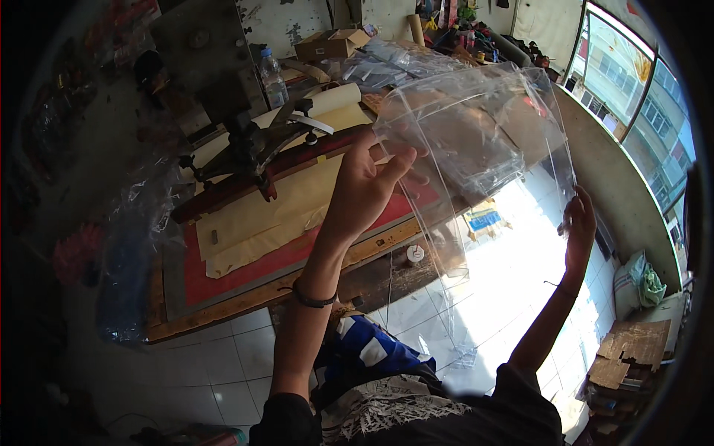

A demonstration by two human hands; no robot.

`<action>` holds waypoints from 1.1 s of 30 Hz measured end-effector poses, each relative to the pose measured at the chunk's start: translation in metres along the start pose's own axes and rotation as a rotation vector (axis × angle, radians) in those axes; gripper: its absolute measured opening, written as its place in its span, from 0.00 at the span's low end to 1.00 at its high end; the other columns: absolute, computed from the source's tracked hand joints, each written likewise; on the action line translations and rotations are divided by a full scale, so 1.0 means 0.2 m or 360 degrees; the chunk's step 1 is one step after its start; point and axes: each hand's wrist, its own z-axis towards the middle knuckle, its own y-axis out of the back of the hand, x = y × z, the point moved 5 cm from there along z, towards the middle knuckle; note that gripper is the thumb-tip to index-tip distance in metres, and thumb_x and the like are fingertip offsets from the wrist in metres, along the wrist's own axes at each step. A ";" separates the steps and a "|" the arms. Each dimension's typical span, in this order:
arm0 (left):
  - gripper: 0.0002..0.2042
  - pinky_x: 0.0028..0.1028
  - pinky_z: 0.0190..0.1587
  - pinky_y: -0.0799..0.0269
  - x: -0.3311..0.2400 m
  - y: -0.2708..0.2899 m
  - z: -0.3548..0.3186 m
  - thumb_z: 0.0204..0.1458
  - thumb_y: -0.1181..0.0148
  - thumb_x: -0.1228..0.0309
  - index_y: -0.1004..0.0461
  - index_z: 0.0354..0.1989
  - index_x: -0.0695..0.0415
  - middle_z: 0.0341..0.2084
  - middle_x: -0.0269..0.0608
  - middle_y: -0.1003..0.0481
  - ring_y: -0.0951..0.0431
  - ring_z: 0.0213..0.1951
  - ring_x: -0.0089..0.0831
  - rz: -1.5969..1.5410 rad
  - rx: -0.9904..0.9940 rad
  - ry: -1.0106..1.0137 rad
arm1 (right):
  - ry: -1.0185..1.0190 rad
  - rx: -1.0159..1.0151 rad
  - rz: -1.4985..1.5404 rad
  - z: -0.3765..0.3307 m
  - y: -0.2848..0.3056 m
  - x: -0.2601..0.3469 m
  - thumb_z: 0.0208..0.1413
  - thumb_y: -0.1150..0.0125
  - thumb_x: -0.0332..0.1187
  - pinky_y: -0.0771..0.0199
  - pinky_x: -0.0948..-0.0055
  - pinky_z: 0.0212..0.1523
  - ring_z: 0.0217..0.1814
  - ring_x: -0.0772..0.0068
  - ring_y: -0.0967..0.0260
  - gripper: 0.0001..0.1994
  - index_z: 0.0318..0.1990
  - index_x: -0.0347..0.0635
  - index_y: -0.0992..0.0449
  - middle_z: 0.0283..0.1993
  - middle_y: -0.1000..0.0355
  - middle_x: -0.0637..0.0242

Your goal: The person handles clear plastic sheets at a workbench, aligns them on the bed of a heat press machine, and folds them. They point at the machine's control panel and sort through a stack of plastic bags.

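A large clear plastic bag (pixel 476 111) with stiff seams and folds is held up in front of me, its thin lower part hanging down toward the floor. My left hand (pixel 372 175) has its left edge, with the thumb on the near side and the other fingers partly behind the film. At the right edge, the fingers of my right hand (pixel 579 223) are closed on the plastic. Glare and see-through layers obscure the bag's exact shape.
A wooden-edged workbench (pixel 297 282) bears a red-framed screen-printing clamp (pixel 253 156) and tan sheets (pixel 275 223). A water bottle (pixel 273 78), a cardboard box (pixel 331 44) and piled clear plastic (pixel 401 59) lie beyond. Sacks (pixel 632 286) and torn cardboard (pixel 632 349) are at right.
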 end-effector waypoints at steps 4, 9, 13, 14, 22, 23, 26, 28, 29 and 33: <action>0.16 0.31 0.36 0.18 -0.10 0.08 0.01 0.57 0.41 0.74 0.33 0.53 0.64 0.40 0.48 0.22 0.18 0.34 0.33 0.0036 0.0011 -0.0080 | 0.0205 0.0115 -0.0119 0.13 0.03 0.11 0.67 0.52 0.33 0.35 0.81 0.35 0.31 0.85 0.39 0.16 0.59 0.36 0.31 0.30 0.36 0.74; 0.13 0.31 0.38 0.18 -0.10 0.11 -0.01 0.58 0.42 0.78 0.31 0.50 0.63 0.39 0.47 0.22 0.18 0.33 0.33 0.0047 -0.0077 -0.0087 | 0.0452 0.0602 -0.0278 0.18 -0.03 0.21 0.63 0.45 0.30 0.33 0.73 0.50 0.44 0.78 0.32 0.17 0.58 0.40 0.33 0.38 0.29 0.69; 0.12 0.31 0.39 0.18 -0.05 0.10 -0.04 0.59 0.44 0.78 0.32 0.50 0.63 0.40 0.47 0.23 0.18 0.34 0.33 0.0062 -0.0044 -0.0059 | 0.0556 0.0756 -0.0097 0.16 -0.25 0.47 0.58 0.40 0.27 0.27 0.73 0.48 0.44 0.77 0.27 0.19 0.57 0.41 0.32 0.40 0.25 0.67; 0.12 0.32 0.39 0.18 -0.04 0.12 -0.05 0.59 0.44 0.79 0.32 0.50 0.63 0.39 0.46 0.23 0.18 0.34 0.33 0.0082 -0.0059 -0.0038 | 0.0523 0.0812 -0.0123 0.17 -0.29 0.50 0.59 0.39 0.28 0.28 0.74 0.46 0.44 0.77 0.27 0.20 0.58 0.40 0.32 0.39 0.24 0.67; 0.14 0.29 0.33 0.19 -0.05 0.20 -0.10 0.59 0.42 0.73 0.34 0.52 0.62 0.38 0.46 0.23 0.19 0.30 0.33 0.0097 -0.0137 0.0087 | 0.0421 0.0949 0.0104 0.14 -0.42 0.54 0.65 0.44 0.35 0.25 0.77 0.24 0.25 0.76 0.25 0.12 0.34 0.35 0.29 0.25 0.25 0.63; 0.15 0.29 0.32 0.20 -0.05 0.22 -0.10 0.59 0.42 0.72 0.34 0.52 0.62 0.38 0.47 0.23 0.20 0.29 0.33 0.0105 -0.0190 0.0087 | 0.0325 0.1038 0.0036 0.14 -0.43 0.52 0.66 0.47 0.41 0.23 0.73 0.29 0.27 0.70 0.23 0.16 0.36 0.34 0.27 0.28 0.22 0.59; 0.15 0.26 0.29 0.23 -0.02 0.25 -0.09 0.61 0.43 0.67 0.33 0.51 0.63 0.37 0.45 0.24 0.22 0.26 0.27 0.0163 -0.0287 0.0084 | 0.0215 0.1136 -0.0051 0.12 -0.48 0.51 0.68 0.51 0.44 0.23 0.74 0.29 0.28 0.68 0.22 0.19 0.35 0.34 0.27 0.30 0.21 0.58; 0.15 0.23 0.27 0.26 0.01 0.29 -0.07 0.62 0.44 0.65 0.33 0.51 0.62 0.36 0.43 0.24 0.25 0.24 0.22 0.0245 -0.0405 -0.0026 | 0.0203 0.1175 -0.0112 0.09 -0.51 0.51 0.69 0.54 0.44 0.23 0.74 0.28 0.28 0.68 0.21 0.20 0.36 0.34 0.26 0.32 0.20 0.59; 0.15 0.21 0.24 0.31 0.01 0.30 -0.07 0.63 0.45 0.64 0.34 0.50 0.62 0.35 0.41 0.24 0.30 0.21 0.19 0.0263 -0.0478 -0.0066 | 0.0180 0.1191 -0.0128 0.08 -0.53 0.50 0.69 0.54 0.45 0.24 0.76 0.25 0.26 0.70 0.21 0.20 0.35 0.34 0.27 0.31 0.20 0.58; 0.14 0.20 0.22 0.35 0.06 0.33 -0.05 0.64 0.46 0.64 0.34 0.50 0.61 0.32 0.38 0.26 0.33 0.20 0.17 0.0305 -0.0558 -0.0125 | 0.0102 0.1260 -0.0100 0.06 -0.58 0.44 0.69 0.55 0.45 0.23 0.81 0.22 0.27 0.71 0.20 0.20 0.41 0.34 0.26 0.34 0.20 0.59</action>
